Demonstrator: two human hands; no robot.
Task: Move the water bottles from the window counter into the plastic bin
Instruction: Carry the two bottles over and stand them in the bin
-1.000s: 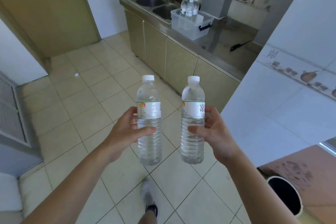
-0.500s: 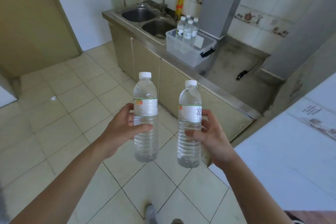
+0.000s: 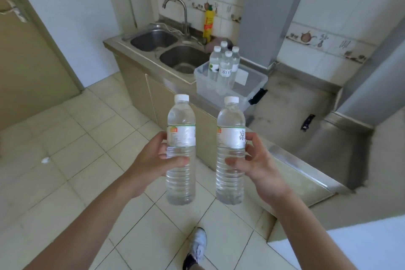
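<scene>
My left hand grips a clear water bottle with a white cap, held upright over the tiled floor. My right hand grips a second upright water bottle beside it. Ahead, a clear plastic bin with a black latch stands on the steel counter next to the sink. Several water bottles stand upright in the bin's far left part. Both held bottles are well short of the bin and lower in the view.
A double steel sink with a tap lies left of the bin, with a yellow bottle behind. A grey pillar rises behind the bin. A black object lies on the counter at right. A door is at left.
The counter, sink and bin have come closer and more central in view as I walk toward them. Both hands keep their bottles upright in the same grip.
</scene>
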